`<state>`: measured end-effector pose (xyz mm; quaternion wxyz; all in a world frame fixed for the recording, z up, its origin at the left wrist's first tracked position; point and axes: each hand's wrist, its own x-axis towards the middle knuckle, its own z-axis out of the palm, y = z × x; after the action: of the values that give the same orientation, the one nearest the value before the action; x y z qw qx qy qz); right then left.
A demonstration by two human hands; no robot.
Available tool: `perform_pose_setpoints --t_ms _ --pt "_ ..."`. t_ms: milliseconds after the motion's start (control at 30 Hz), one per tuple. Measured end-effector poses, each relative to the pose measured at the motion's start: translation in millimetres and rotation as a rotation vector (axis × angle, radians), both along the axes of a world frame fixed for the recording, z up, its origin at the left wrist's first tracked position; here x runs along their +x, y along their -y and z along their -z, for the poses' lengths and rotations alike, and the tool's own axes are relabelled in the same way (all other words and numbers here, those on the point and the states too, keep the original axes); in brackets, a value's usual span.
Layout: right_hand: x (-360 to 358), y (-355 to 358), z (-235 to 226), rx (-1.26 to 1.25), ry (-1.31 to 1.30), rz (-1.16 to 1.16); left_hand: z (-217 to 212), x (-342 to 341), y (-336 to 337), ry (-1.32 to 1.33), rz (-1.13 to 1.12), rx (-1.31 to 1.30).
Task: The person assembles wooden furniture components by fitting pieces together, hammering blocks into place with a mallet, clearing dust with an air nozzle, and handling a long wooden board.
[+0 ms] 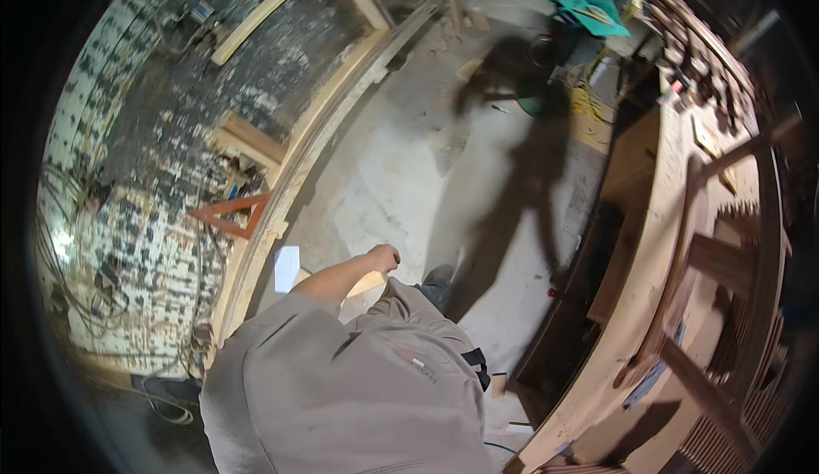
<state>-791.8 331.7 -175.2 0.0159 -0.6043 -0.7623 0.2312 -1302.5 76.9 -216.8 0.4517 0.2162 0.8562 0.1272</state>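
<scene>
Left hand (384, 258) at frame centre, fingers curled shut gripping a pale flat wooden board (365, 284); right hand out of view. Grey concrete floor (392, 158) below.

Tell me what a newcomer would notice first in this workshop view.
First, the person's left hand, a closed fist low at centre over the pale concrete floor, with a light wooden piece just beneath it. A long dark shadow stretches up the floor from there. At right, a curved wooden bench carries dark wooden frame parts.
</scene>
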Motion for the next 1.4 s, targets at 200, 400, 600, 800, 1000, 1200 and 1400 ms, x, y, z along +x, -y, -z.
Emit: perform_pose_setpoints --t_ms 200,400,600,800,1000,1200,1400 --pt "-34 13 -14 -0.337 0.098 -0.113 -7 -30 18 -0.056 -0.254 -0.033" --pt "-60 -9 -30 -0.557 0.144 -0.129 54 -31 64 -0.138 -0.193 -0.014" --pt "-111 -150 52 -0.348 0.136 -0.171 109 56 105 0.102 -0.824 0.288" --pt "-211 -185 48 -0.399 -0.098 -0.206 73 35 39 0.249 -0.897 0.120" --pt "-264 -174 56 -0.514 0.028 -0.418 76 -14 24 0.289 -0.866 0.093" --pt "-298 -208 80 -0.539 0.263 -0.295 95 -122 -1 0.362 -0.762 0.132" --pt "-409 -239 38 -0.784 0.220 0.002 107 -298 -36 0.340 -0.829 0.320"
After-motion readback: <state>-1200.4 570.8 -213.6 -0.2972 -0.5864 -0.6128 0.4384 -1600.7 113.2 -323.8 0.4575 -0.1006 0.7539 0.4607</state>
